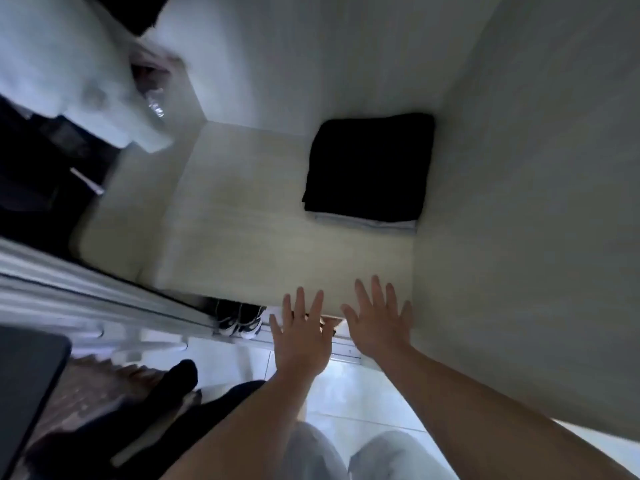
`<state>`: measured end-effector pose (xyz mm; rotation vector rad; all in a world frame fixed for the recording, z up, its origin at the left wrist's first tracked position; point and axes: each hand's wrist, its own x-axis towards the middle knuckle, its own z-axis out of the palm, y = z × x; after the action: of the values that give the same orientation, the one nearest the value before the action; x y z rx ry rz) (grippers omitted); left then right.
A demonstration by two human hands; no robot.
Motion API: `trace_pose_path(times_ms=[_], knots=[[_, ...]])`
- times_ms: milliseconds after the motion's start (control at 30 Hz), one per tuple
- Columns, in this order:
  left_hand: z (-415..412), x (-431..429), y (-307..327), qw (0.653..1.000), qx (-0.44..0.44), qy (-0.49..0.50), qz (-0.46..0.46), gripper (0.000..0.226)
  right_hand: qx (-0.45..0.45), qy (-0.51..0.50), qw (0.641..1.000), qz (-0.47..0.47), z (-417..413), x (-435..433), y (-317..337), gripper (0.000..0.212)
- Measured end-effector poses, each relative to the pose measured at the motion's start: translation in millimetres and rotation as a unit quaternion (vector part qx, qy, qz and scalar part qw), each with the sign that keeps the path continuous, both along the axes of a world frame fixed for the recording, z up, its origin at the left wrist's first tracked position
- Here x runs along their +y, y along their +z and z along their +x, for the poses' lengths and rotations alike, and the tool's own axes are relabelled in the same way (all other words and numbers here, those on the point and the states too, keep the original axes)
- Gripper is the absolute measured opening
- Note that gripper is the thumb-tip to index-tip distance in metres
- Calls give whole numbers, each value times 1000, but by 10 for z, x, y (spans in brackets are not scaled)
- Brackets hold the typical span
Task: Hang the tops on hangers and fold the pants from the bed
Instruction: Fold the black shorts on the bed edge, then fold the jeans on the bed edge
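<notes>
A white garment (69, 64) hanging at the upper left is smeared by blur and cut off by the top and left edges, and the dark clothes (38, 161) below it are too dim to tell apart. On the shelf (259, 220), the folded black garment (370, 164) covers all but the front edge of a pale folded piece (367, 225) under it. The shelf's front edge hides the far part of a pair of shoes (239, 320), and a dark slab (27, 382) at the lower left runs off the frame, its kind unclear.
</notes>
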<state>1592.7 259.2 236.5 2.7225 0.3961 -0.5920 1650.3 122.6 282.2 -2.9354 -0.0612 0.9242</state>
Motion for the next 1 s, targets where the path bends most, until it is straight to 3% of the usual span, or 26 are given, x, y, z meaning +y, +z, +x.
trace_pose_path(times_ms=[167,367,567,800,1000], knots=[[-767,-242,435,996,-69,60,-15,61,-47,82,995,14,-671,-302,263,66],[-1711,-557,961,986,-137,83,49,63,-128,186,972,61,-1466,-856,712,68],[-2633,-840,1450,978,-148,132,60,64,-174,278,935,137,-2075,-1168,1203,70],[-3677,-931,1830,952,-158,253,64,66,-153,354,894,228,-2546,-950,1522,76],[-4485,-863,1934,887,-201,413,41,67,-90,388,861,316,-2965,-483,1681,69]])
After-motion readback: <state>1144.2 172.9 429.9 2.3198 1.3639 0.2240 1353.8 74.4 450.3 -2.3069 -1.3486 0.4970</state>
